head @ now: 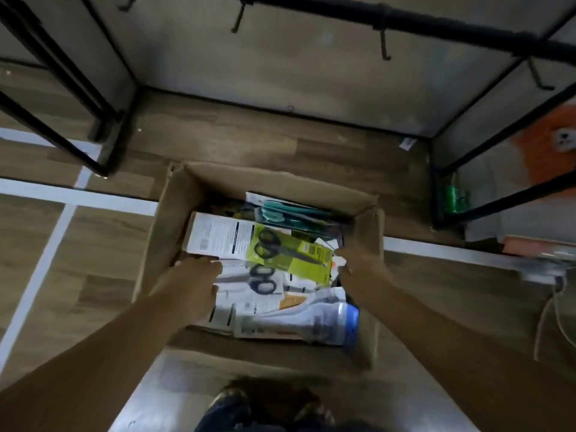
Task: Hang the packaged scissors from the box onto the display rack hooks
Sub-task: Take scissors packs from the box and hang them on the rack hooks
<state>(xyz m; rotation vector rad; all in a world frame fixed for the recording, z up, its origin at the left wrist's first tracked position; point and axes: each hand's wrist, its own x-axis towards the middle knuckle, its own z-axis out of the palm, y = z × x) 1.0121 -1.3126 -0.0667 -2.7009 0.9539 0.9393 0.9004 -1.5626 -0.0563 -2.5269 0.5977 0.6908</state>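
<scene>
Both arms reach down into the open cardboard box [174,219] on the wooden floor [93,244]. The left hand [190,282] has its fingers curled over a white scissors package [261,285]. The right hand [358,266] pinches the edge of the yellow-green scissors package [290,254] lying on top. Further in lies a teal scissors package [286,210]. Beyond the box, the black display rack [405,23] shows bare hooks [384,46].

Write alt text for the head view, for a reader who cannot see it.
Both hands, left hand and right hand, reach into an open brown cardboard box of packaged scissors on a wood floor, at either end of a yellow-green scissors pack. Above, black rack hooks hang empty.
</scene>
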